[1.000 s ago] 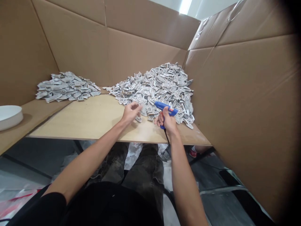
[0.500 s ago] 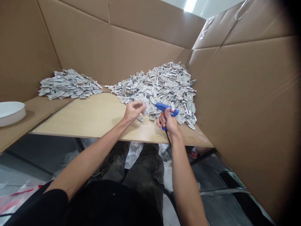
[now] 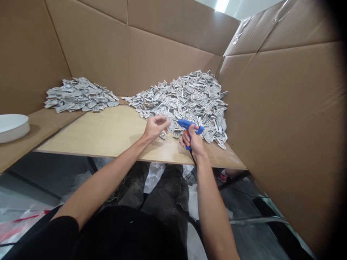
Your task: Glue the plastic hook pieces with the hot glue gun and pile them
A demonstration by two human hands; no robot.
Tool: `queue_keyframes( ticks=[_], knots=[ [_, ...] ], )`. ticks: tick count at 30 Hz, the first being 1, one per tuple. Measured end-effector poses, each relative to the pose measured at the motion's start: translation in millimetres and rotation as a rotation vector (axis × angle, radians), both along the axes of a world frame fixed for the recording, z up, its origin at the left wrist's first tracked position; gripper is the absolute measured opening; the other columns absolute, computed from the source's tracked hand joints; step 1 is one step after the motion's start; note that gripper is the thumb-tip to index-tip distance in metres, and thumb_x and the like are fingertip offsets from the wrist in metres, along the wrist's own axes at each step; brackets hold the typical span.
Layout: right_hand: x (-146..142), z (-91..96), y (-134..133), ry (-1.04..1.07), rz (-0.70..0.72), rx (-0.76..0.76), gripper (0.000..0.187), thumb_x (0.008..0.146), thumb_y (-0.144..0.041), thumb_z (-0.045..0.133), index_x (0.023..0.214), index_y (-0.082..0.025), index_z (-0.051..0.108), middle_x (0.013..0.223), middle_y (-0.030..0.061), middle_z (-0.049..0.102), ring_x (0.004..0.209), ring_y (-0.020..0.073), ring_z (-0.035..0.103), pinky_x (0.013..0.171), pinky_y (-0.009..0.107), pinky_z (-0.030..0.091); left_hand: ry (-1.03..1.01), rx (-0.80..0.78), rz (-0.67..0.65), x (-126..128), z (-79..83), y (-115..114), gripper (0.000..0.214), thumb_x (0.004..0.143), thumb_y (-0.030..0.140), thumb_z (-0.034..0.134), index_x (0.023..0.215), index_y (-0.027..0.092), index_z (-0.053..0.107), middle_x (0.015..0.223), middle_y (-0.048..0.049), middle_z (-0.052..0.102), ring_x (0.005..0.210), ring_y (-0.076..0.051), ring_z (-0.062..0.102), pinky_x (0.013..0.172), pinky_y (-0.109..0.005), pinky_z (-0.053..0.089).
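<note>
My left hand [image 3: 156,127] is closed, pinching a small pale flat piece [image 3: 170,125] between thumb and fingers. My right hand [image 3: 192,141] is wrapped round the handle of a blue glue gun [image 3: 187,125]. Its nozzle points left and lies close to the pale piece; whether they touch I cannot tell. Behind both hands rises a large pile of white-and-brown slotted cut-out pieces [image 3: 189,95]. One loose cut-out [image 3: 162,135] lies on the wooden board [image 3: 108,133] just below my left hand.
A smaller pile of grey-white pieces [image 3: 80,95] lies at the back left. On the left ledge stands a round white dish [image 3: 13,128]. Cardboard walls [image 3: 173,47] enclose the back and sides. A dark cord [image 3: 193,156] hangs from the glue gun over the board's front edge.
The glue gun in my right hand has shifted slightly left, bringing its nozzle nearer the pale piece. My left hand stays nearly in place, still pinching the piece.
</note>
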State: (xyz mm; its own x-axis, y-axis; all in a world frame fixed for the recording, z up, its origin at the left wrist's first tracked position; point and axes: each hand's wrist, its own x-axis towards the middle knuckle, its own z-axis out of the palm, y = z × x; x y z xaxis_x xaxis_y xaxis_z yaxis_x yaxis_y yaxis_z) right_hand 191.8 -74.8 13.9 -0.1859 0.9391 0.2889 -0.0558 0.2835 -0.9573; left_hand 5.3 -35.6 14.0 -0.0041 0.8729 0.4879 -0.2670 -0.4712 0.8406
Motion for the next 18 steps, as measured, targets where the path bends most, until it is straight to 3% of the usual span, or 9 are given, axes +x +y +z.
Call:
queue_keyframes(
  ticks=[11,14,18],
  knots=[
    [-0.6,-2.9,3.0,0.014,-0.019,-0.024,0.084,0.071,-0.105,0.047,0.047,-0.025,0.030,0.042,-0.0035,0.029,0.044,0.0128,0.046,0.048,0.029,0.039,0.003,-0.018,-0.001,-0.3,0.3,-1.1,0.042,0.062,0.046,0.091,0.070,0.017,0.062,0.068,-0.0006,0.065,0.052,-0.015,0.065,0.050,-0.026,0.051],
    [1.9,-0.8,1.5,0.039,0.018,-0.051,0.083,0.069,-0.105,0.049,0.054,-0.024,0.043,0.048,-0.0014,0.043,0.045,0.0119,0.046,0.044,0.028,0.036,-0.004,-0.047,0.016,-0.6,0.2,0.4,0.043,0.061,0.046,0.092,0.070,0.017,0.061,0.068,-0.0001,0.064,0.052,-0.015,0.065,0.050,-0.026,0.051],
    [5.4,4.1,-2.2,0.045,0.056,-0.055,0.077,0.064,-0.098,0.068,0.071,-0.021,0.061,0.065,0.0020,0.061,0.047,0.0094,0.046,0.040,0.026,0.026,-0.043,-0.092,0.072,-0.8,-1.8,4.1,0.042,0.058,0.043,0.093,0.070,0.015,0.063,0.070,0.0001,0.064,0.051,-0.013,0.063,0.049,-0.026,0.051]
  ],
)
